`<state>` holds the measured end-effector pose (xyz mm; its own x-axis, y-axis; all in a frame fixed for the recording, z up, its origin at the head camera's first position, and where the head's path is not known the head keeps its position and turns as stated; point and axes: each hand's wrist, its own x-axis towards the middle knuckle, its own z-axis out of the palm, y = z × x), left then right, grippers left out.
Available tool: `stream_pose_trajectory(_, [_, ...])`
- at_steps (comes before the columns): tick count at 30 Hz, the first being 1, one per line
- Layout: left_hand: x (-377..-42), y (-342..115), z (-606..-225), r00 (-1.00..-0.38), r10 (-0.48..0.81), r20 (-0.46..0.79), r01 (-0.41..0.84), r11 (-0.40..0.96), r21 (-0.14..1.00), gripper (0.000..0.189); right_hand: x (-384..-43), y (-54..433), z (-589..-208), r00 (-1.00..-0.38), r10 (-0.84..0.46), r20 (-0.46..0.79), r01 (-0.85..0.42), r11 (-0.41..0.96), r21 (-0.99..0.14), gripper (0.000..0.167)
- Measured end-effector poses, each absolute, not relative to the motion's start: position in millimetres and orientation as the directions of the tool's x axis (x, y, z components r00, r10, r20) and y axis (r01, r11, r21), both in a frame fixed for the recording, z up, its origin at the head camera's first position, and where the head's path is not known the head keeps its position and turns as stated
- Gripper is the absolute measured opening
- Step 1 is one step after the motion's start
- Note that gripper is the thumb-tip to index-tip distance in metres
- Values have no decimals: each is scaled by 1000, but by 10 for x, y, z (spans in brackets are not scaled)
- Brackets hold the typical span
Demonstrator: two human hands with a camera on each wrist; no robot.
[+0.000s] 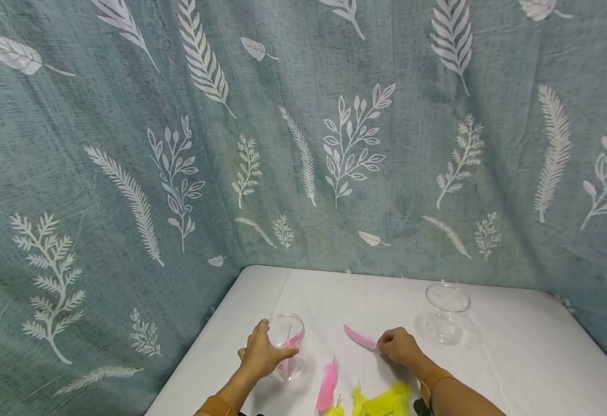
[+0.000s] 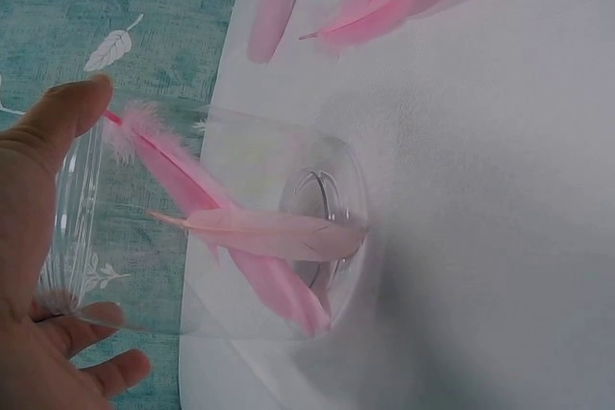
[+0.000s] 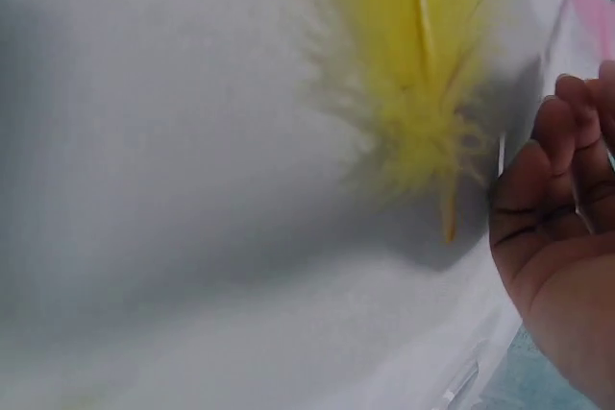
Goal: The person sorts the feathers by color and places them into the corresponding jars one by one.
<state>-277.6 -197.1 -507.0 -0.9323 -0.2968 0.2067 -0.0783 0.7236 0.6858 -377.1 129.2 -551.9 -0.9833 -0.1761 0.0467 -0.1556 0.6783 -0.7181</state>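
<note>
A clear cup (image 2: 250, 165) containing two pink feathers (image 2: 279, 237) is being gripped at its rim near the left edge of the worktop (image 1: 329, 294), the fingers of the left hand (image 1: 261, 353) clamped around it. Farther from that edge, another pink feather (image 1: 358, 337) is being pinched at one end by the fingers of the right hand (image 1: 401, 346).

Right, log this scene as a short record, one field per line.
Left hand: the left hand grips the near cup by its rim
Near cup: clear, with two crossed pink feathers inside
Right hand: the right hand pinches one end of another pink feather
Loose feathers: one loose pink feather and some yellow feathers, nearest the wearer
Far cup: a second clear cup, beyond the right hand
Surface: white-covered table
Backdrop: green-blue leaf-print curtain
</note>
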Motion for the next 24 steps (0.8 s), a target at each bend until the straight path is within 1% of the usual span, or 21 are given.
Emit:
stream_pose_trajectory(6, [-2780, -1970, -5066, -933, -292, 211, -71, 723, 687, 106, -3793, 1296, -5446, -989, -137, 61, -131, 587, -799, 9])
stream_pose_trajectory(13, [-2779, -1970, -5084, -934, -287, 214, -65, 724, 687, 106, -3786, 1300, -5282, -992, -113, 64, -112, 492, -863, 10])
stream_pose_trajectory(24, [-2768, -1963, -5064, -935, -277, 221, -56, 731, 680, 107, -3755, 1307, -4952, -990, -121, 69, -110, 373, -921, 10])
